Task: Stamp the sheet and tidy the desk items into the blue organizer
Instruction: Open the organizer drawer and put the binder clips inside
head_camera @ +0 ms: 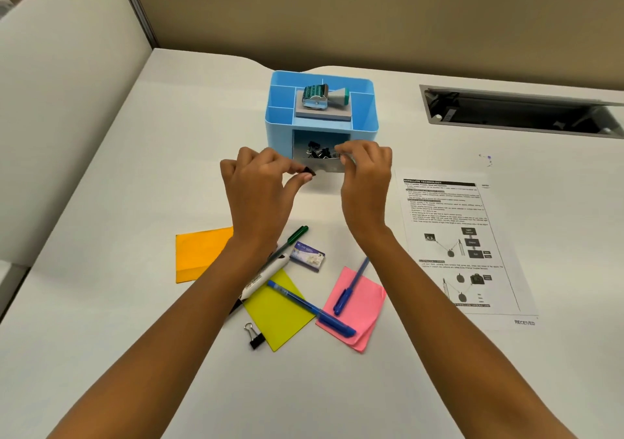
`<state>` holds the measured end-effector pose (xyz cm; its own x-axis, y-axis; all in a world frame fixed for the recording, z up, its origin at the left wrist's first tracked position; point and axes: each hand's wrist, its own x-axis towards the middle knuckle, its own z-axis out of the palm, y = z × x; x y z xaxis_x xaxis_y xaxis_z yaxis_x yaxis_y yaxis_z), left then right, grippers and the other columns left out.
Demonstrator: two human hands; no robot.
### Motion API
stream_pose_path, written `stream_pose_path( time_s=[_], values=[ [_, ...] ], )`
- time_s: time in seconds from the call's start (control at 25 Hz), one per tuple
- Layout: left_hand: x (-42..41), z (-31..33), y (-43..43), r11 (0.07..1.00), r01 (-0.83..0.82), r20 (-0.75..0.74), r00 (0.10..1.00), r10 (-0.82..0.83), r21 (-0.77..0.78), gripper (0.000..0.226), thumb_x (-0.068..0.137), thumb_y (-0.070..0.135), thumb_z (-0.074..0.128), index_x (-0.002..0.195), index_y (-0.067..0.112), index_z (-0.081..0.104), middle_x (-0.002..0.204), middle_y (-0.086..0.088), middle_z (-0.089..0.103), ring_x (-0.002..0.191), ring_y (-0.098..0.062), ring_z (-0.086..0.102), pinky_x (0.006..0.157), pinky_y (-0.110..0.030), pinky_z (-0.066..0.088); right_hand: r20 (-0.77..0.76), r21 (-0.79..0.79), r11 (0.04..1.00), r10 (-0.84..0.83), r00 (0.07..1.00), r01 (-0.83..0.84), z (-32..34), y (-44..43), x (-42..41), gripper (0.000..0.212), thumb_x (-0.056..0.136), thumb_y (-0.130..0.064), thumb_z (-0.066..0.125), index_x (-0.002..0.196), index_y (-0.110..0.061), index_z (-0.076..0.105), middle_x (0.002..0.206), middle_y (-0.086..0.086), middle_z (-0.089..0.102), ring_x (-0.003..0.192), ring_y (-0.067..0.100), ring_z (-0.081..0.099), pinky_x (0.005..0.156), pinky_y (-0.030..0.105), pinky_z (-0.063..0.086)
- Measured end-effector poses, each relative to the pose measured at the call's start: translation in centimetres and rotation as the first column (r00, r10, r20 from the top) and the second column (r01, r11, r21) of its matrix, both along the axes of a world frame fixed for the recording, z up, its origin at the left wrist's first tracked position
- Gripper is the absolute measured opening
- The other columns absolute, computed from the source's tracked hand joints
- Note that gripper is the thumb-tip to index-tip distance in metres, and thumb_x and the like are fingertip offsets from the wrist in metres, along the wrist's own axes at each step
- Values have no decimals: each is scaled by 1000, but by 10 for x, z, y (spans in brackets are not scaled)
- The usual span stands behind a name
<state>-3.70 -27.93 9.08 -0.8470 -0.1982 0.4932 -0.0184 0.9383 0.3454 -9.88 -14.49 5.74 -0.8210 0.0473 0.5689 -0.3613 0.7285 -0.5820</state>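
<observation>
On the white desk (pixel 101 337), far right: an open cable hatch (pixel 523 111). Right of centre: the printed sheet (pixel 462 246), flat, with a "RECEIVED" mark (pixel 524 322) at its near corner.

Near side, scattered around the forearms:
- orange sticky pad (pixel 202 256)
- green pen (pixel 293 236)
- white marker (pixel 266 275), partly hidden by the left forearm
- box of staples (pixel 307 257)
- yellow sticky note (pixel 280 317)
- long blue pen (pixel 304 303), lying across the yellow note and the pink sticky notes (pixel 361 324)
- second blue pen (pixel 351 286), on the pink ones
- loose binder clip (pixel 255 336), at the yellow note's near corner

Centre back: the blue organizer (pixel 280 124), with the stamp (pixel 324 96) lying on its side on a grey pad (pixel 324 113) on top. Its clear drawer (pixel 326 167) stands pulled out, with black clips heaped (pixel 317 153) inside.

Left hand (pixel 260 185): thumb and forefinger pinched together on a small black clip (pixel 308 170), just at the drawer's front left. Right hand (pixel 364 182): fingers curled, pinching the drawer's right front edge.
</observation>
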Motion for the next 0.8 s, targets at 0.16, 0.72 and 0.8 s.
stream_pose_path(
  time_s=[0.16, 0.72, 0.8],
  values=[
    [-35, 8, 4, 1000, 13, 8, 1000, -13, 16, 22, 84, 41, 64, 96, 25, 73, 90, 2, 69, 91, -21, 52, 72, -26, 12, -8, -30, 999, -34, 999, 34, -17, 18, 37, 15, 88, 0, 59, 96, -8, 69, 94, 7, 63, 91, 22, 49, 74, 18, 36],
    [-43, -4, 10, 991, 90, 91, 991, -99, 103, 21, 89, 34, 61, 104, 25, 71, 104, 0, 68, 101, -22, 51, 77, -28, 20, 125, -54, 998, -21, 992, 27, -36, 39, 109, 21, 86, 4, 63, 98, -11, 69, 94, 4, 62, 93, 12, 48, 77, 9, 36],
    [-8, -6, 2, 989, 93, 92, 990, -104, 117, 15, 88, 33, 62, 97, 26, 71, 101, 3, 67, 98, -21, 51, 73, -25, 15, 138, -25, 999, 46, 989, -43, -37, 35, 123, 21, 85, 4, 64, 99, -11, 69, 94, 5, 62, 94, 13, 49, 79, 12, 38]
  ],
)
